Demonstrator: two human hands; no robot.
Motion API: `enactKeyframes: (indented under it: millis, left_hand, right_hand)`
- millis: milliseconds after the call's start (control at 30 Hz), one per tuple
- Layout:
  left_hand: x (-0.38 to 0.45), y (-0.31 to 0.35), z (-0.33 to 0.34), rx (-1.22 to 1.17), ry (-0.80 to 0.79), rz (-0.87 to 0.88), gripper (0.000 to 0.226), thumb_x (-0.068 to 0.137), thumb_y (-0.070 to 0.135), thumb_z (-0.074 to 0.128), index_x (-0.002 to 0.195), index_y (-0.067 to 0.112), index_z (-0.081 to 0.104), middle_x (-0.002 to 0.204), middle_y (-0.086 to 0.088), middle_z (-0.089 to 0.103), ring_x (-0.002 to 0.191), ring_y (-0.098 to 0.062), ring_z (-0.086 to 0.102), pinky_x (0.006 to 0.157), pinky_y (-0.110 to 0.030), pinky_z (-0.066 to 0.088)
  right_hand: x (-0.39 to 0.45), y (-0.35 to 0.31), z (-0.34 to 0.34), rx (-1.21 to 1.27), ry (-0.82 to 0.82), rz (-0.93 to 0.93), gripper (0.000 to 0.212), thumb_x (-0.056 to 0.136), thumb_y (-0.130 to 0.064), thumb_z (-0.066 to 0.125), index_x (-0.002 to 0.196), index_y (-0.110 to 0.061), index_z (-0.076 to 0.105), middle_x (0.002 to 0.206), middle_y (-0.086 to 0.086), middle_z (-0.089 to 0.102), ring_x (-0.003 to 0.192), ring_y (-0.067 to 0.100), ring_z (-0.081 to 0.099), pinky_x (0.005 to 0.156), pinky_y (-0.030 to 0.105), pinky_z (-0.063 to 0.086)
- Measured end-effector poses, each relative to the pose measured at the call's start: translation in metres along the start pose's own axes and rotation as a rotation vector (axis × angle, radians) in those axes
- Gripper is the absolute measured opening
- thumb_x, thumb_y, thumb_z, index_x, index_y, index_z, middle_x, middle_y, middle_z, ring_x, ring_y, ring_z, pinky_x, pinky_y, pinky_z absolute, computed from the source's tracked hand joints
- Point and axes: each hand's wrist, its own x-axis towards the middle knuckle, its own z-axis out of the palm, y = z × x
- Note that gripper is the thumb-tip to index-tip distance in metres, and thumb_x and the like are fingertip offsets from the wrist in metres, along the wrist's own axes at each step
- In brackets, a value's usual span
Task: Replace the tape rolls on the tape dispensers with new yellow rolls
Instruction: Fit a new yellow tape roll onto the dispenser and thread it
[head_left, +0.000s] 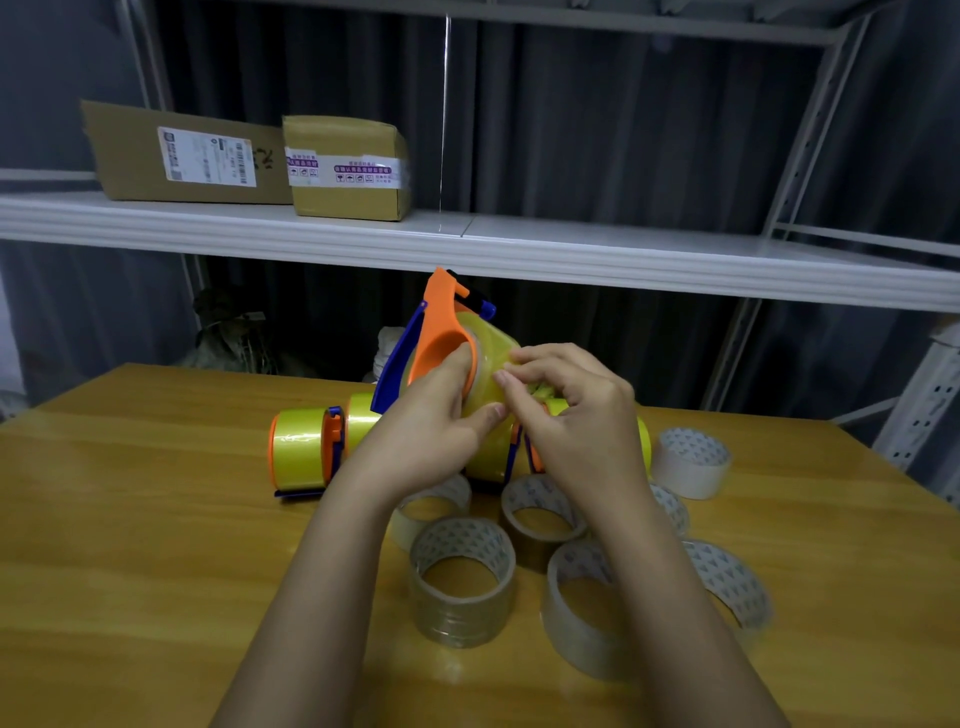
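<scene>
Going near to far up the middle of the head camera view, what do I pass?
Clear tape roll → left hand → held tape dispenser → white shelf → small cardboard box.

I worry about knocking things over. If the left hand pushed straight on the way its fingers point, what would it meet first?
Probably nothing new: the left hand already grips the orange dispenser with its yellow roll. Past that, the shelf looks farther back, though depth is unclear.

Dim room with dark corners; soft overhead glare on the wooden surface (156, 519); wide-angle bending curves the shelf (623, 254) edges.
</scene>
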Motion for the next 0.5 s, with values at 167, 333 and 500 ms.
enactKeyframes:
  millis: [167,333,500]
  left_hand:
    - [0.0000,-0.0011,0.0016,0.025,-0.010,0.005,0.046,0.085,0.037,0.059,0.128,0.025,0.046,0.118,0.003,0.060,0.112,-0.012,0.057,0.094,-0.046,0.049]
    - [0.0010,-0.0023,-0.0004,0.010,-0.005,0.020,0.045,0.088,0.034,0.059,0.130,0.024,0.046,0.122,0.006,0.058,0.114,-0.009,0.056,0.095,-0.044,0.050]
    - [0.0001,-0.0023,-0.0005,-0.011,-0.006,0.027,0.045,0.086,0.036,0.057,0.128,0.025,0.047,0.119,0.004,0.060,0.111,-0.010,0.058,0.092,-0.046,0.051]
  right_hand:
    - [-0.0031,0.0000,0.0066,-0.022,0.069,0.015,0.013,0.087,-0.017,0.065,0.082,-0.009,0.073,0.088,-0.002,0.069,0.074,0.010,0.063,0.063,0.028,0.050]
    - [0.0007,0.0031,-0.0027,0.073,-0.015,0.027,0.013,0.083,-0.023,0.069,0.086,-0.012,0.076,0.096,-0.004,0.071,0.075,0.013,0.066,0.065,0.033,0.053]
    - [-0.0004,0.0011,0.0013,0.041,0.005,0.006,0.014,0.082,-0.023,0.071,0.086,-0.011,0.076,0.095,-0.002,0.071,0.080,0.009,0.065,0.065,0.031,0.052]
